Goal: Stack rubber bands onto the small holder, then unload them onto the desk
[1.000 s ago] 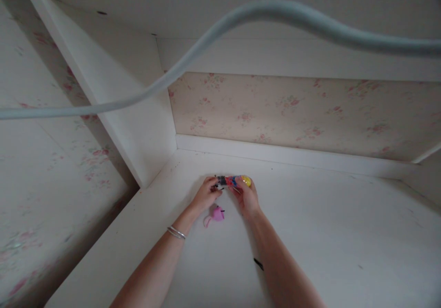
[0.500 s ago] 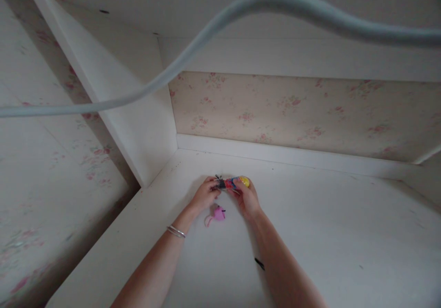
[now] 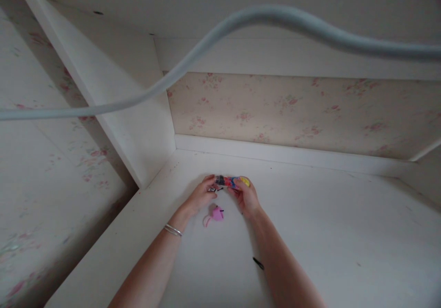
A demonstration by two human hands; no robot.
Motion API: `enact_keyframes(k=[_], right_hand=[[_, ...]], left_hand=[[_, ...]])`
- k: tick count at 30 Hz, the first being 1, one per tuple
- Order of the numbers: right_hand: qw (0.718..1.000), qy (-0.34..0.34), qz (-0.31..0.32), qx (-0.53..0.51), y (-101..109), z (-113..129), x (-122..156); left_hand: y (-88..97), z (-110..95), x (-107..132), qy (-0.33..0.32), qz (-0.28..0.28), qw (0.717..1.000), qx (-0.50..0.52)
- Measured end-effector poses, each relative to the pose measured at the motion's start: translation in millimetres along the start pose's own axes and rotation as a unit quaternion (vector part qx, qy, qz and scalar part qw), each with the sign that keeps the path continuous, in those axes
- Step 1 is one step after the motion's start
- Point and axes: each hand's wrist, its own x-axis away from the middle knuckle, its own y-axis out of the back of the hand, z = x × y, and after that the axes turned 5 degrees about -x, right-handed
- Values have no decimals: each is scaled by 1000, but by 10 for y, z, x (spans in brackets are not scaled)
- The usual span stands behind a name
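Note:
A small multicoloured toy (image 3: 230,181), with red, blue, black and a yellow end, sits between both hands above the white desk top (image 3: 327,234). My left hand (image 3: 201,194) pinches its dark left end. My right hand (image 3: 245,195) is wrapped round its yellow right end. A small pink piece (image 3: 216,214) with a thin loop lies on the desk just below the hands. Silver bangles ring my left wrist (image 3: 172,230).
A white partition panel (image 3: 138,129) rises at the left of the desk. Floral wallpaper (image 3: 303,113) backs the alcove under a white shelf. A pale cable (image 3: 193,55) hangs across the view close to the camera. A small dark bit (image 3: 258,263) lies by my right forearm.
Both hands stay on the toy with only small finger shifts at its left end. The view has drifted slightly.

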Motion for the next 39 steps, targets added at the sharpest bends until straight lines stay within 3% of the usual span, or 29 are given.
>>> enact_keyframes(k=[4, 11, 21, 29, 39], right_hand=[[1000, -5, 14, 8, 9, 26, 17], [999, -5, 38, 34, -3, 13, 61], [998, 7, 26, 56, 13, -21, 49], [998, 4, 23, 64, 24, 18, 21], [997, 13, 17, 79, 56, 29, -14]], left_hand=[[26, -25, -17, -15, 65, 997, -44], [-19, -45, -33, -3, 92, 991, -102], [-13, -27, -59, -33, 74, 992, -102], [-20, -110, 24, 53, 68, 996, 0], [42, -100, 8, 37, 73, 997, -4]])
